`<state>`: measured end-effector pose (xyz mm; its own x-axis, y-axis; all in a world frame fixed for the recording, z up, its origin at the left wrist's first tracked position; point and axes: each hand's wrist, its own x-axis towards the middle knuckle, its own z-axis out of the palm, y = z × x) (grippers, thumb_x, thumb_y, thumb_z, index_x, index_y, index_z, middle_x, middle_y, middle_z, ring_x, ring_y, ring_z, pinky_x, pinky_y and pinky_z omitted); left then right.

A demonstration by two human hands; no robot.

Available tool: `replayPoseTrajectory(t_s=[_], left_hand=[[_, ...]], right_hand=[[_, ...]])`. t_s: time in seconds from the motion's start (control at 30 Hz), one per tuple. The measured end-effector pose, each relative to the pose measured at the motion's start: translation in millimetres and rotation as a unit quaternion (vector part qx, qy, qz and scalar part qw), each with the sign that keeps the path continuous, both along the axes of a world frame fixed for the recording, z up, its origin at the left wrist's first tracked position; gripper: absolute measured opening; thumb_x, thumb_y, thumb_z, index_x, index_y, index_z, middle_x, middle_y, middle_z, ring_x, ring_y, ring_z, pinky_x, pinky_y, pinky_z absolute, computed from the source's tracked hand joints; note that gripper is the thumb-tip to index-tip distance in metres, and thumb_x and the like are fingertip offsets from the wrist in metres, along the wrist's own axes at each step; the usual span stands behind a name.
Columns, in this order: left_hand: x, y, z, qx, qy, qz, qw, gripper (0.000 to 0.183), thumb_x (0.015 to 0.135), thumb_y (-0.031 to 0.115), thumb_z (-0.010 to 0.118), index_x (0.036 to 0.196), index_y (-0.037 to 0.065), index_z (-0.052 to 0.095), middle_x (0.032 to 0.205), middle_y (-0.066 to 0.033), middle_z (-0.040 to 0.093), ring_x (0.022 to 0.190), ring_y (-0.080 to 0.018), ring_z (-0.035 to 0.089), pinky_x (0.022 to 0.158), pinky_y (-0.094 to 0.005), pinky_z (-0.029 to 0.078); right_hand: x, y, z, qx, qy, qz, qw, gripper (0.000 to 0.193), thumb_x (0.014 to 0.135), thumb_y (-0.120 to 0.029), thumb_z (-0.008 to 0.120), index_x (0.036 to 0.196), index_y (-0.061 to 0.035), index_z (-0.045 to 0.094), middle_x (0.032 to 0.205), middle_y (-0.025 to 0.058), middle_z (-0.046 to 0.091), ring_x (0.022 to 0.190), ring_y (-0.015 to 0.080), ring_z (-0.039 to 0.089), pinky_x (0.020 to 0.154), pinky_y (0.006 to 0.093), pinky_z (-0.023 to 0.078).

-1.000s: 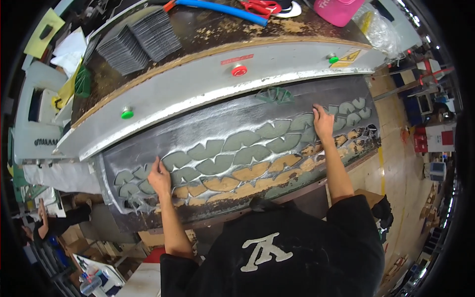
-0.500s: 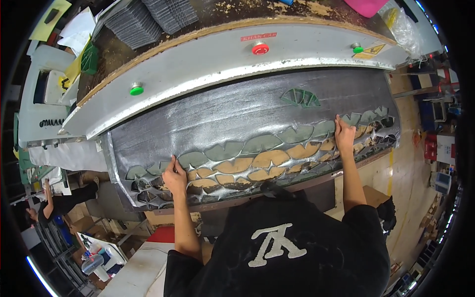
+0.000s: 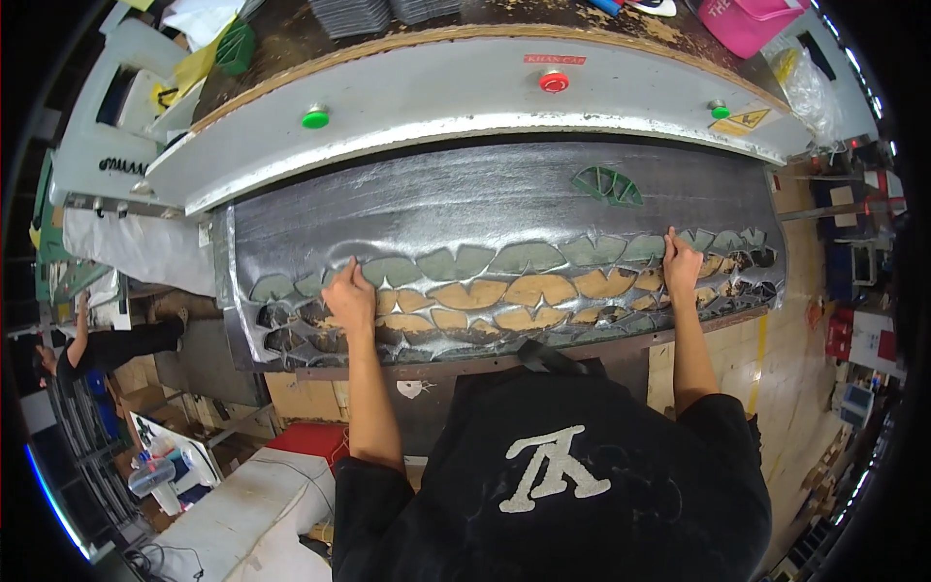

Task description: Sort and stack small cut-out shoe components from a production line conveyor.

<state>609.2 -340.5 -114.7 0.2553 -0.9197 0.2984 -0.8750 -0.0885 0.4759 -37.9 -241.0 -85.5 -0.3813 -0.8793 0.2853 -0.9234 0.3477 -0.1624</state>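
Note:
A shiny dark grey sheet [image 3: 436, 206] lies across the machine's bed, with rows of scalloped cut-out holes along its near side. At its left part, my left hand [image 3: 349, 296] pinches the sheet's web between holes, thumb and finger closed; the sheet ripples slightly beside the fingertips. Farther right, my right hand [image 3: 683, 267] grips the web the same way, finger pointing to the far side. A green fan-shaped cutting die [image 3: 609, 185] rests on the uncut sheet, beyond my right hand and touched by neither hand. Tan and greenish surfaces show through the holes.
Beyond the sheet runs a grey machine beam [image 3: 436, 116] with a red stop button [image 3: 554, 82] and two green buttons, the left one [image 3: 315, 118] and right one [image 3: 719, 111]. Stacked grey pieces [image 3: 351, 16] and a pink container [image 3: 749, 21] sit on top. Another person [image 3: 121, 339] stands far left.
The whole view has turned and shifted a little. Both hands keep their grip on the sheet, and a ripple now shows beside my left hand's fingertips.

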Motion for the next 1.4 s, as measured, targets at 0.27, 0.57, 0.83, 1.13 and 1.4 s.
replayPoseTrajectory(t_s=[0.27,0.57,0.83,1.13,1.4], left_hand=[[-11.6,3.8,17.6,0.091,0.049,-0.027,0.994,0.033,0.094,0.016,0.073,0.124,0.003,0.079,0.091,-0.0228,0.075,0.080,-0.0389,0.072,0.081,-0.0468,0.055],[-59.3,13.5,16.0,0.036,-0.153,0.076,0.985,0.032,0.091,0.020,0.078,0.119,0.004,0.080,0.127,-0.0255,0.065,0.117,-0.0454,0.061,0.102,-0.0536,0.048],[-324.5,-49.5,76.3,-0.001,0.074,-0.297,0.952,0.060,0.085,0.023,0.085,0.141,0.011,0.066,0.139,-0.0284,0.061,0.134,-0.0477,0.053,0.113,-0.0595,0.042],[-441.0,-107.3,70.0,0.174,-0.091,-0.497,0.845,0.080,0.082,0.034,0.089,0.154,0.024,0.055,0.143,-0.0198,0.056,0.140,-0.0410,0.049,0.121,-0.0534,0.035],[-250.5,-117.9,57.7,0.108,-0.104,-0.340,0.928,0.071,0.081,0.031,0.089,0.147,0.035,0.062,0.144,-0.0166,0.055,0.136,-0.0361,0.049,0.114,-0.0529,0.037]], right_hand=[[0.1,-8.9,14.6,-0.057,0.004,0.022,0.998,0.023,0.096,-0.025,0.077,0.112,-0.0102,0.084,0.102,0.0104,0.076,0.092,0.0312,0.071,0.085,0.0434,0.046],[-28.8,2.4,17.6,-0.022,-0.088,0.058,0.994,0.023,0.095,-0.021,0.077,0.113,-0.0089,0.083,0.092,0.0160,0.071,0.088,0.0366,0.068,0.083,0.0471,0.050],[-29.4,-8.6,22.5,0.016,-0.167,0.078,0.983,0.021,0.095,-0.017,0.077,0.113,-0.0081,0.082,0.085,0.0183,0.065,0.079,0.0402,0.064,0.073,0.0500,0.050],[-8.4,-17.0,17.7,-0.076,-0.083,0.059,0.992,0.032,0.094,-0.024,0.082,0.121,-0.0088,0.076,0.130,0.0132,0.060,0.120,0.0343,0.059,0.106,0.0507,0.040],[71.7,-21.7,18.9,-0.071,-0.156,0.133,0.976,0.028,0.090,-0.020,0.084,0.114,-0.0084,0.075,0.127,0.0115,0.061,0.117,0.0334,0.058,0.108,0.0501,0.039]])
